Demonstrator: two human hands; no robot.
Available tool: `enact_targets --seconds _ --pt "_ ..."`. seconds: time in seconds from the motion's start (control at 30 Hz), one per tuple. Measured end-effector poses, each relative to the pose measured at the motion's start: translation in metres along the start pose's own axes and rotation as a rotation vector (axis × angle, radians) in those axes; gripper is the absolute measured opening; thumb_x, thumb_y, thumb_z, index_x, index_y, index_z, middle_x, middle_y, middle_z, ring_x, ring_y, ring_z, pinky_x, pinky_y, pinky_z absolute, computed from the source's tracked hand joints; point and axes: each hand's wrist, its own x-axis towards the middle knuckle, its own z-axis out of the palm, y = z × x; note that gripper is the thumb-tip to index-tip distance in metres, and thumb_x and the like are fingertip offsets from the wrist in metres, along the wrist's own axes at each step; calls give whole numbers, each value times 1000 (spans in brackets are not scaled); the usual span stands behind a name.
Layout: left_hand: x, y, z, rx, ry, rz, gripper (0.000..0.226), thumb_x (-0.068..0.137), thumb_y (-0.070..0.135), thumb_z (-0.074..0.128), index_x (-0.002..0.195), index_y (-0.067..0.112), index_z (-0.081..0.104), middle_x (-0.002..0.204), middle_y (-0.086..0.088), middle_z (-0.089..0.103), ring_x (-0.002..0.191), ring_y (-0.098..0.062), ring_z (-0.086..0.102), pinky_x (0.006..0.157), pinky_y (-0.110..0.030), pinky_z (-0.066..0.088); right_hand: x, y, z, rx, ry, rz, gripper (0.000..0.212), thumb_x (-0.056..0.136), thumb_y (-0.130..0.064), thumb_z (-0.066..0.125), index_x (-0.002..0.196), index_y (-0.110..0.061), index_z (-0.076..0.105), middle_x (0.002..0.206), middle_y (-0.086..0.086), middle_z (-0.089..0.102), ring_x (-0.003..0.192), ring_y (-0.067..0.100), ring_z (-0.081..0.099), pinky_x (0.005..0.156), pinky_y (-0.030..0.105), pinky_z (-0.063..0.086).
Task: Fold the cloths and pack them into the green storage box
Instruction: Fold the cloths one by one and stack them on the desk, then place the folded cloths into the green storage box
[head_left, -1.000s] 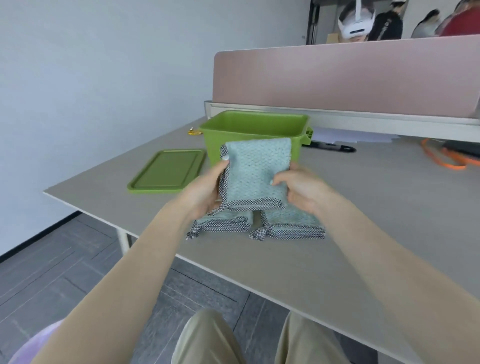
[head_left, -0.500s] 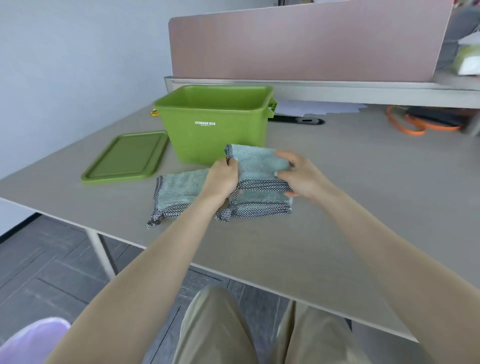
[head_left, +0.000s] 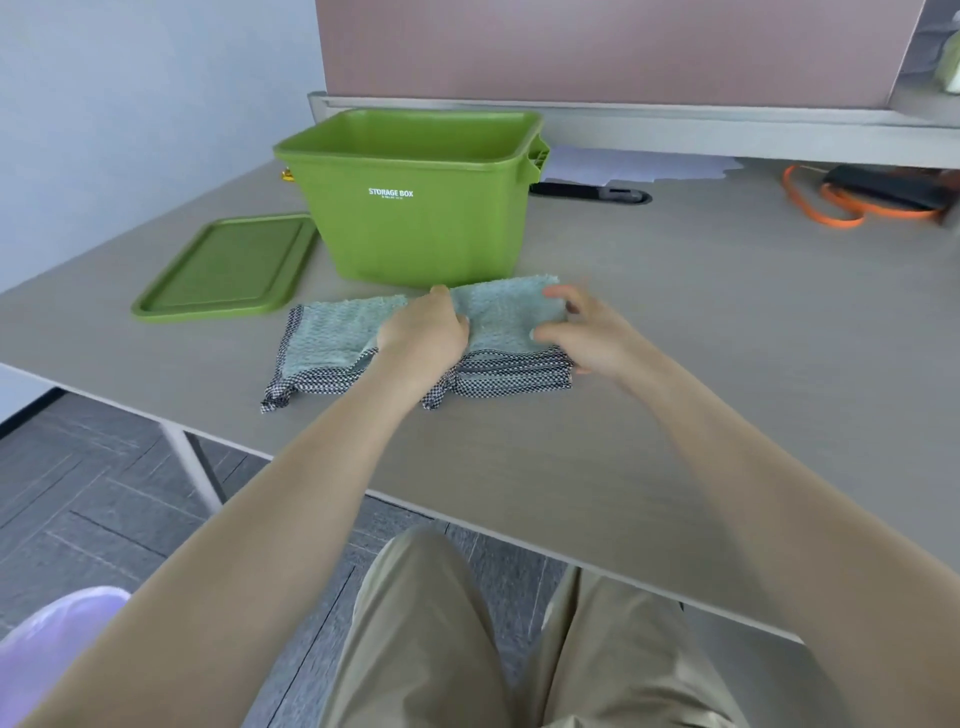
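The green storage box (head_left: 415, 208) stands open on the table, and nothing shows inside it from this angle. In front of it lie grey-green cloths with checked borders. One folded cloth (head_left: 327, 338) is on the left. On the right, a stack of folded cloths (head_left: 514, 374) carries a top cloth (head_left: 506, 312). My left hand (head_left: 423, 332) grips the top cloth's left edge with curled fingers. My right hand (head_left: 582, 332) is blurred at its right edge, with thumb and forefinger spread and touching the cloth.
The green lid (head_left: 223, 270) lies flat to the left of the box. A black pen (head_left: 592, 192), papers and an orange strap (head_left: 831, 208) lie at the back right, below a pink partition. The table's front edge (head_left: 467, 525) runs just above my knees.
The cloth I held up in front of the box has come down onto the right stack. Both hands went down with it, and my right hand's fingers have loosened. The view has tilted downward.
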Motion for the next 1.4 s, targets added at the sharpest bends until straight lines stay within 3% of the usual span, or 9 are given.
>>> enact_targets --seconds 0.1,0.27,0.4,0.57,0.83,1.0,1.13,1.27,1.4 --pt "-1 0 -14 33 177 25 34 95 33 41 121 16 54 115 -11 62 103 -32 58 70 -32 37 10 4 -4 31 175 70 54 76 -45 56 123 -19 47 119 2 55 101 23 57 92 42 49" --pt "5 -1 -12 -93 108 208 47 98 39 30 139 19 42 142 -12 41 130 -29 37 104 -41 34 15 -5 -1 -189 56 131 44 79 -54 49 60 -16 41 57 2 47 56 24 48 57 29 36" --pt "4 2 25 -73 -216 123 61 96 52 20 149 25 10 160 -7 2 145 -35 8 116 -49 12 17 -16 6 -260 -3 102 24 82 -40 55 79 -16 53 82 2 60 82 24 58 72 29 42" --pt "1 1 35 -118 -200 112 63 96 51 24 150 25 5 160 -7 -6 144 -37 12 114 -46 16 11 -24 5 -144 -16 83 11 83 -23 55 82 -14 49 80 2 53 63 14 49 49 24 33" --pt "-13 0 33 -884 -4 -23 83 85 46 56 149 32 4 159 0 4 145 -15 15 113 -28 14 -4 -21 12 458 86 10 38 75 -8 63 108 -5 46 102 9 60 90 25 64 77 39 53" --pt "-20 -5 7 -1841 -435 -208 67 75 60 61 132 26 49 123 -3 65 107 -22 65 85 -41 53 -22 -58 -4 709 17 -216 39 75 -3 64 106 -10 41 105 14 58 84 23 62 73 36 51" --pt "-30 -14 -7 -1930 -577 -144 68 78 70 42 129 27 55 128 -4 62 118 -26 57 98 -50 40 -34 -87 -14 765 -25 -264 44 79 -1 62 118 -3 42 115 21 60 91 28 63 82 41 52" --pt "-24 -24 -33 -1991 -509 -136 67 70 58 58 119 12 60 121 -11 66 108 -25 64 96 -46 49 -30 -99 -13 687 59 -217 51 82 0 60 128 -6 39 92 4 64 75 18 65 64 29 54" --pt "-6 -36 -70 -1615 -379 -91 43 86 45 55 118 17 60 114 -4 70 103 -21 67 87 -36 55 -15 -110 -8 495 83 -237 60 80 -5 61 133 -22 38 92 0 63 80 19 66 65 28 56"
